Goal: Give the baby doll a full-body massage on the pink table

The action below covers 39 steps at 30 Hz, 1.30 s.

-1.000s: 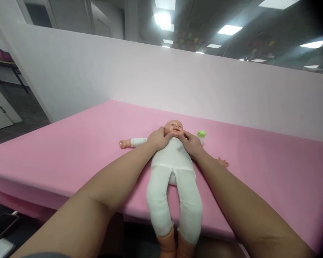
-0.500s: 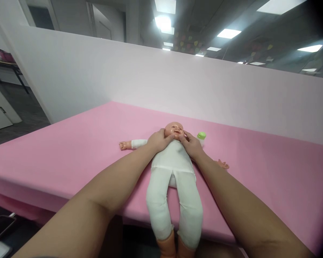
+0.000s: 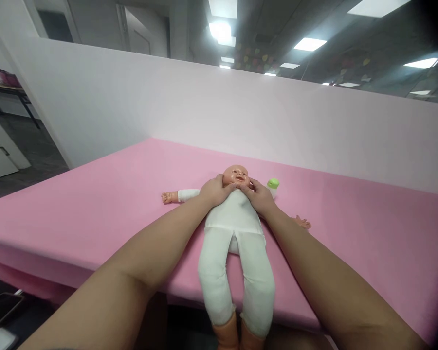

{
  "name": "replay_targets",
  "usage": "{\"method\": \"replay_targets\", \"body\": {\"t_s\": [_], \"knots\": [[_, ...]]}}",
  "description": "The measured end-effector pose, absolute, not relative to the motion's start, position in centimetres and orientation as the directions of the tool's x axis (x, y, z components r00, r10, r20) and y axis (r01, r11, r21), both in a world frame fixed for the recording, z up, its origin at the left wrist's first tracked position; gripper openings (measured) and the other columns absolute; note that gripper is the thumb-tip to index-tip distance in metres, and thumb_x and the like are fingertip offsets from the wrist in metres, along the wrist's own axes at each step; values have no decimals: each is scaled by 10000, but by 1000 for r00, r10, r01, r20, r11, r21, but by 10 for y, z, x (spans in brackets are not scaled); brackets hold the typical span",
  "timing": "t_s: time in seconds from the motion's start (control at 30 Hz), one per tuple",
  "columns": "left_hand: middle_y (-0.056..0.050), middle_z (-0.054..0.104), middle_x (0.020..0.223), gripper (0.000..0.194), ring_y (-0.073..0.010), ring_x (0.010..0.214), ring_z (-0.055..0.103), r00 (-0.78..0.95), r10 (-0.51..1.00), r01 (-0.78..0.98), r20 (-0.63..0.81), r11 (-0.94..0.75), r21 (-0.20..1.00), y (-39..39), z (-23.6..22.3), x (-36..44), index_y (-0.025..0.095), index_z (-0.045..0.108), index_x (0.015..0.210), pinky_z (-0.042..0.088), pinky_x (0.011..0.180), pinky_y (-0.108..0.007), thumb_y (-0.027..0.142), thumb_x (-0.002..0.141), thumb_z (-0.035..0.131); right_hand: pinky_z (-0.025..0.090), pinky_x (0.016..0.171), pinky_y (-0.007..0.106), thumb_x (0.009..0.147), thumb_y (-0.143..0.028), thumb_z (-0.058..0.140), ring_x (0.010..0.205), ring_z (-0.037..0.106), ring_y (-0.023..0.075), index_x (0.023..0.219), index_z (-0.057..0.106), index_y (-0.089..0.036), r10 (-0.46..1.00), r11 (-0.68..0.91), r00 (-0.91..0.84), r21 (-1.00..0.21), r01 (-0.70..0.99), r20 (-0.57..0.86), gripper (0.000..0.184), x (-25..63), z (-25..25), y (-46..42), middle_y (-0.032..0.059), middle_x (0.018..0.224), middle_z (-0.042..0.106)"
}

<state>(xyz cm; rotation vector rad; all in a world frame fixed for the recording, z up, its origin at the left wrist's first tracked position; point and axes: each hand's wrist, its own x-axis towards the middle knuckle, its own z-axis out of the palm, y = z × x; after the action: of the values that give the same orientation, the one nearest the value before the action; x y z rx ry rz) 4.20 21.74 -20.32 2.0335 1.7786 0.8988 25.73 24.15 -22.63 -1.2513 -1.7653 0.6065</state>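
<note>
A baby doll (image 3: pixel 234 214) with a white cloth body lies on its back on a pink-covered table (image 3: pixel 131 175). Its head points away from me, and its feet hang over the near edge. My left hand (image 3: pixel 216 191) cups the left side of the doll's head and neck, the thumb lying under the chin. On the other side my right hand (image 3: pixel 260 196) holds it the same way, thumb near the chin. Fingers of both hands are partly hidden behind the head. The doll's arms stretch out to either side.
Just beyond my right hand stands a small bottle with a green cap (image 3: pixel 273 183). A white partition (image 3: pixel 241 112) rises behind the table. At the far left are a dark-framed table (image 3: pixel 14 90) and a white door panel (image 3: pixel 0 150).
My right thumb has shifted slightly down, away from the doll's mouth, to below its chin. The doll and my left hand look the same.
</note>
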Motion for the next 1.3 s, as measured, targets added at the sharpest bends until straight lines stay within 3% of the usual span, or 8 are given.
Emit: {"method": "replay_targets", "body": {"t_s": [0.27, 0.5, 0.7, 0.9, 1.1, 1.3], "knots": [[-142, 735, 1219, 604, -338, 1098, 689, 53, 955, 804, 291, -214, 555, 220, -207, 42, 211, 576, 1267, 497, 838, -400, 704, 999, 350, 490, 1097, 458, 1000, -635, 531, 1228, 667, 274, 1390, 663, -292, 902, 415, -132, -743, 526, 411, 536, 259, -228, 244, 58, 1310, 729], [-166, 722, 1272, 647, -345, 1160, 680, 41, 956, 807, 290, -203, 555, 220, -206, 43, 203, 570, 1290, 490, 911, -425, 667, 1039, 195, 472, 1128, 471, 1002, -656, 496, 1253, 647, 268, 1381, 665, -276, 908, 405, -108, -783, 472, 405, 562, 259, -234, 249, 60, 1378, 692], [-136, 736, 1234, 696, -340, 1108, 692, 35, 964, 788, 264, -189, 586, 217, -204, 42, 226, 571, 1251, 501, 845, -399, 813, 938, 368, 527, 1058, 455, 925, -686, 627, 1186, 690, 277, 1385, 646, -270, 923, 379, -121, -807, 453, 365, 621, 259, -229, 246, 82, 1286, 735], [-112, 736, 1232, 752, -333, 1097, 695, 33, 967, 757, 254, -190, 626, 219, -205, 41, 243, 559, 1272, 505, 811, -386, 856, 837, 529, 553, 1026, 454, 800, -666, 789, 1171, 696, 292, 1397, 634, -272, 934, 353, -113, -829, 434, 339, 731, 257, -226, 242, 95, 1290, 729], [-119, 732, 1252, 754, -336, 1109, 694, 15, 969, 762, 248, -172, 624, 219, -205, 41, 244, 557, 1265, 508, 814, -386, 858, 827, 544, 533, 1062, 478, 832, -655, 761, 1208, 680, 289, 1421, 627, -297, 929, 367, -129, -811, 455, 348, 702, 258, -227, 242, 73, 1315, 722], [-133, 725, 1263, 691, -345, 1141, 682, 20, 969, 772, 247, -172, 612, 218, -204, 42, 236, 541, 1288, 500, 837, -398, 804, 901, 479, 534, 1059, 479, 921, -646, 658, 1189, 689, 291, 1368, 676, -336, 916, 397, -158, -784, 476, 368, 544, 257, -224, 239, 32, 1277, 744]]}}
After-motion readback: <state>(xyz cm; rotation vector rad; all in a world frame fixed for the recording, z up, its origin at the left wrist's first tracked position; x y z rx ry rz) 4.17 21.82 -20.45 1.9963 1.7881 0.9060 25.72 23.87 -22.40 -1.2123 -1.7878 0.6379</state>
